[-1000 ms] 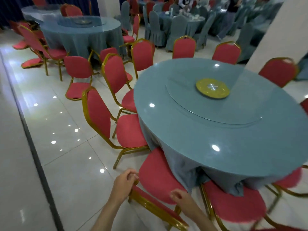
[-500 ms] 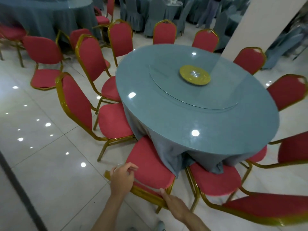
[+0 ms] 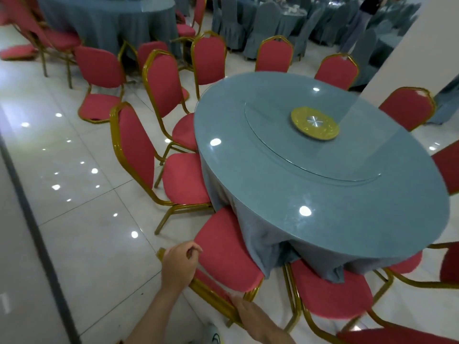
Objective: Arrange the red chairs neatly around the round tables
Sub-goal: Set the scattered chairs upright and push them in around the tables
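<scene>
A round table (image 3: 285,194) with a blue-grey cloth, glass top and gold turntable hub (image 3: 315,123) fills the right half. Red chairs with gold frames ring it. The nearest red chair (image 3: 223,254) stands below me, its seat partly under the cloth. My left hand (image 3: 179,265) grips the left end of its gold backrest top. My right hand (image 3: 250,316) holds the right end of the same backrest, fingers over the gold rail. Another red chair (image 3: 327,294) stands just to the right, and one (image 3: 183,180) to the left.
A second round table (image 3: 106,18) with loosely placed red chairs (image 3: 99,70) stands at the back left. Grey-covered chairs (image 3: 263,23) and a person stand far back. A white pillar (image 3: 422,45) rises at the right. Glossy tiled floor (image 3: 74,207) lies open to the left.
My view has shifted slightly left and back. Both hands stay on the nearest chair's backrest, and the seat sits slightly further under the tablecloth.
</scene>
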Available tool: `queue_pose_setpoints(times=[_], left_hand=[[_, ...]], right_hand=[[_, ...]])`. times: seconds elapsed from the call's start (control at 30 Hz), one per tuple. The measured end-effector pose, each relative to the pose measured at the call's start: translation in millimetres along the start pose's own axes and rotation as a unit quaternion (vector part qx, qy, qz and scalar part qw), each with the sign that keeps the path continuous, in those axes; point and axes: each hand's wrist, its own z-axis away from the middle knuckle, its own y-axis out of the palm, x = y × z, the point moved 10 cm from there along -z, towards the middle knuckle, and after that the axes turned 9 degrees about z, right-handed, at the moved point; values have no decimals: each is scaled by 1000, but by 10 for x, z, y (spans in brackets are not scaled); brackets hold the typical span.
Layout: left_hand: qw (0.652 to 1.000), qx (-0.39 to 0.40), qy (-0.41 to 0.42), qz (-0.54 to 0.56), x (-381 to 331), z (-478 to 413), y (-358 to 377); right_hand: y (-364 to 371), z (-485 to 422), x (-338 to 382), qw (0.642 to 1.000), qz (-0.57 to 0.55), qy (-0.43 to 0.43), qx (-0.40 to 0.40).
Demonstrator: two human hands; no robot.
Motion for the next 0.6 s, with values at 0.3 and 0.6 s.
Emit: queue_pose_setpoints(times=[0.3,0.6], left_hand=[[981,-37,-120,150,34,-73,-546],[973,-109,-137,152,145,-64,-1376]], right_hand=[[-542,-156,714,979,104,-145,-93],[-623,-398,1874,962,67,-250,-83]])
